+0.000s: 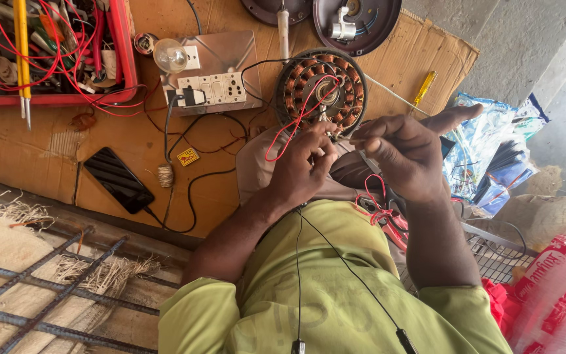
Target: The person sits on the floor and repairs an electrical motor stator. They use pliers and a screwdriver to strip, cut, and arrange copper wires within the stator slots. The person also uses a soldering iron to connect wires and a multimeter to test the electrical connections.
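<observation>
Green shirt sleeves frame both hands: the left hand (302, 164) pinches a red wire (289, 131) and the right hand (404, 154) is closed on a thin lead, just below the copper-wound stator (321, 92) on cardboard (132, 131). Steady, short pulls would suit, keeping windings unsnagged.
</observation>
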